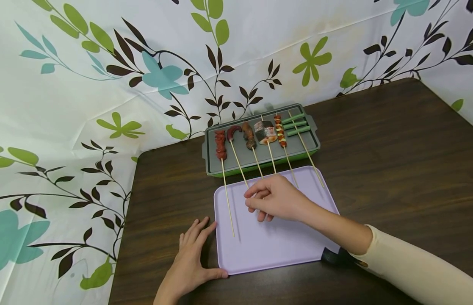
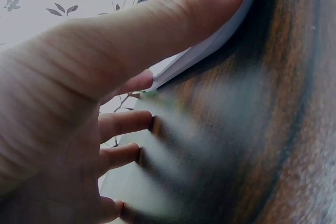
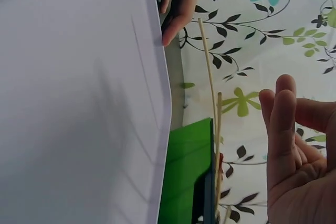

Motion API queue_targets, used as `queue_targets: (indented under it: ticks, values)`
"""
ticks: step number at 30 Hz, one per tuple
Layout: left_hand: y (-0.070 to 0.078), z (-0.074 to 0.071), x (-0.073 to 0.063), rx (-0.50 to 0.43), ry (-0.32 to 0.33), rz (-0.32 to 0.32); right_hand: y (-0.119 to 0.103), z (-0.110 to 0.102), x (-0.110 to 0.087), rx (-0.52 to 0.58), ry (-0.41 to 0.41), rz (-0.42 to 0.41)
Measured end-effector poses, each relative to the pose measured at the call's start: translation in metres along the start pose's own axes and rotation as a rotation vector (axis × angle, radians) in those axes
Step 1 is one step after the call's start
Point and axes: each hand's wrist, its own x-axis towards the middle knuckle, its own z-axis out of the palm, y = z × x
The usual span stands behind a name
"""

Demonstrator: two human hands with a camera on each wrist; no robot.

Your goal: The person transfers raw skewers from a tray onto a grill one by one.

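My right hand (image 1: pixel 276 199) hovers over the lilac tray (image 1: pixel 282 245), fingers loosely bent, nothing seen between them. It covers the lower ends of some skewer sticks in the head view. On the grey grill (image 1: pixel 210 156) lie several skewers side by side: red meat chunks (image 1: pixel 220 146), a dark red curled piece (image 1: pixel 236 128), brown pieces (image 1: pixel 249 135), a dark-and-pink roll (image 1: pixel 265 132), a sausage with yellow drizzle (image 1: pixel 280 131) and green stalks (image 1: pixel 297 124). Their sticks reach out over the tray. With fingers spread, my left hand (image 1: pixel 190 258) rests at the tray's left side, thumb at its near corner.
The grill has a green lower side (image 3: pixel 189 156) and stands just behind the tray on a dark wooden table (image 1: pixel 385 169). A black object (image 1: pixel 335 256) shows at the tray's near right corner, under the right sleeve. Behind the table hangs a leaf-patterned cloth (image 1: pixel 251 51).
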Motion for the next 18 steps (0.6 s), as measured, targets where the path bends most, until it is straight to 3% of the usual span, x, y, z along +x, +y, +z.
queue_targets:
  ticks: [6,9,13,16,18]
  values:
    - [0.000,0.001,-0.002,-0.003,0.008,-0.003,0.005,-0.014,-0.035,-0.043,0.058,-0.047]
    - [0.001,0.002,-0.003,-0.007,0.011,-0.002,0.011,-0.023,-0.053,-0.066,0.123,-0.121]
    - [0.003,0.002,-0.003,0.002,0.008,0.006,0.023,-0.039,-0.078,-0.164,0.276,-0.318]
    - [0.005,0.001,-0.004,0.020,0.002,0.022,0.034,-0.056,-0.096,-0.313,0.431,-0.454]
    - [0.006,-0.001,-0.004,0.024,0.001,0.036,0.042,-0.068,-0.107,-0.438,0.536,-0.488]
